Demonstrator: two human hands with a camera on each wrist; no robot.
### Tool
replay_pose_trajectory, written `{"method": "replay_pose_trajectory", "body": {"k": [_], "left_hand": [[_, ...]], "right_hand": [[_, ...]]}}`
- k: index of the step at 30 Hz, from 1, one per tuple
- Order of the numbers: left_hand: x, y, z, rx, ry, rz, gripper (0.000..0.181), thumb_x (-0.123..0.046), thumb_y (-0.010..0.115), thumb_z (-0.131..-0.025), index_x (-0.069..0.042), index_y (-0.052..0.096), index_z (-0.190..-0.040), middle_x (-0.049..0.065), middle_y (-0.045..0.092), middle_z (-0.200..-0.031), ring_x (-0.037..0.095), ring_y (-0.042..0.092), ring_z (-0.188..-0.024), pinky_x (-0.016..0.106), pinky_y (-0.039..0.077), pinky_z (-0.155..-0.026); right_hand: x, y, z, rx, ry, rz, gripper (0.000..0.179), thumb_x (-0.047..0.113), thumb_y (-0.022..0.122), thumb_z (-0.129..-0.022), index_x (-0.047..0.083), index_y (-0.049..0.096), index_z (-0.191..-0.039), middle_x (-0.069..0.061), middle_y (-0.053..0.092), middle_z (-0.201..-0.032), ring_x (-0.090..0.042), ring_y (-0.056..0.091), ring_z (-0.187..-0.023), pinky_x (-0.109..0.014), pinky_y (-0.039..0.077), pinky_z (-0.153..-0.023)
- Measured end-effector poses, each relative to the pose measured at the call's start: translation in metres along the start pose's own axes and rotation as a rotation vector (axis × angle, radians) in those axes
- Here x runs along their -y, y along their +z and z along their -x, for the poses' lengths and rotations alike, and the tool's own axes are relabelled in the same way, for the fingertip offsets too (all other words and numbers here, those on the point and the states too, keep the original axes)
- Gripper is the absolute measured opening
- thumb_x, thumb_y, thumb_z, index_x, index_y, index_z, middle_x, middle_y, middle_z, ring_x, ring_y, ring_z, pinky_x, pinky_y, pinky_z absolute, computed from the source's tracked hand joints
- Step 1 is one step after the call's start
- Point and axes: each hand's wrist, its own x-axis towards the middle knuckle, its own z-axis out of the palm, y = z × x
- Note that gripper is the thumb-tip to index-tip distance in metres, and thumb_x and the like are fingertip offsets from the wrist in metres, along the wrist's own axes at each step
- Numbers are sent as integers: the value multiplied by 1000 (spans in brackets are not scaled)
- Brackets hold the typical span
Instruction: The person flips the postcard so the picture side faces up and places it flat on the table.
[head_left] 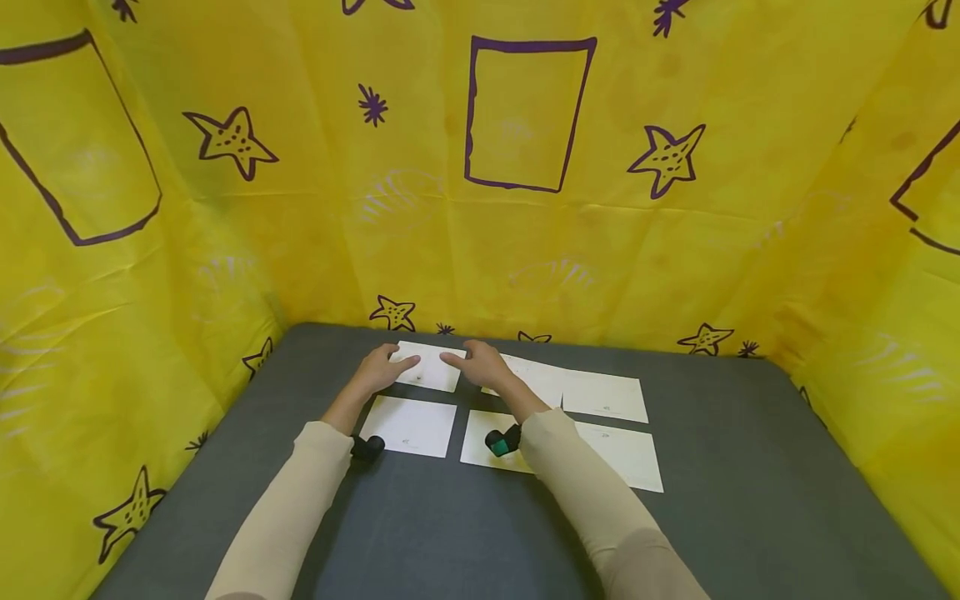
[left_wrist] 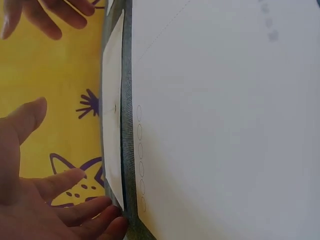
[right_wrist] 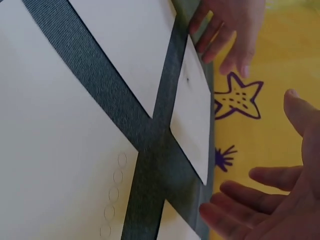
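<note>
A white paper card (head_left: pixel 431 364) lies at the back left of the dark table, between the two hands. At its left edge is my left hand (head_left: pixel 378 371), thumb spread toward the middle of the card. My right hand (head_left: pixel 486 367) is at its right edge, thumb pointing back at the other. In the left wrist view, the fingertips of my left hand (left_wrist: pixel 65 205) are near the end of that card (left_wrist: pixel 112 115). The right wrist view shows the extended fingers of my right hand (right_wrist: pixel 265 200) beside the card (right_wrist: pixel 192 115). Neither hand visibly grips it.
A front-row card (head_left: pixel 412 427) lies nearest the left forearm. Two more front cards, one at the right (head_left: pixel 626 457), sit partly under the right forearm. Behind them are back-row cards (head_left: pixel 606 395). Yellow patterned cloth (head_left: pixel 420 225) walls the grey table (head_left: pixel 450 533) at back and sides.
</note>
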Motion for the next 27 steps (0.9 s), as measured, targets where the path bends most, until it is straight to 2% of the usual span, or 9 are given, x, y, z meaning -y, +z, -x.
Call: {"method": "replay_pose_trajectory", "body": {"k": [7,12,21,24,27], "left_hand": [[0,0,-3,10,-29,-22,75,-45,54,-96,7,34,-145,30,34,-151,46,33,-139,57,32,-113],[-1,1,-5,2,-75,-44,71,-42,55,-95,8,38,-143,30,37,-148,46,35,-137,56,33,-113],[-2,0,-11,-23,-99,-83,65,-37,55,-96,8,42,-141,29,42,-146,46,36,-136,56,33,-113],[-2,1,-12,-35,-96,-104,61,-34,56,-96,8,45,-139,28,46,-143,45,40,-134,55,36,-111],[-3,3,-10,-65,-96,-114,52,-24,58,-95,10,50,-134,28,52,-137,44,47,-128,52,39,-108]], "right_hand": [[10,10,-1,-23,78,-3,74,53,56,-94,-3,44,-142,-20,49,-144,-37,47,-133,-48,40,-110],[11,16,-3,-39,120,-33,73,50,57,-94,-6,47,-139,-22,50,-142,-38,48,-132,-48,41,-109],[12,25,-5,-80,133,-12,67,43,63,-92,-7,50,-136,-22,54,-139,-39,51,-129,-47,44,-107],[12,28,-6,-97,139,-68,64,38,64,-92,-8,51,-135,-23,54,-139,-39,50,-129,-46,44,-107],[8,31,-7,-138,187,-178,59,31,66,-91,-9,52,-133,-23,54,-138,-38,50,-130,-45,44,-107]]}}
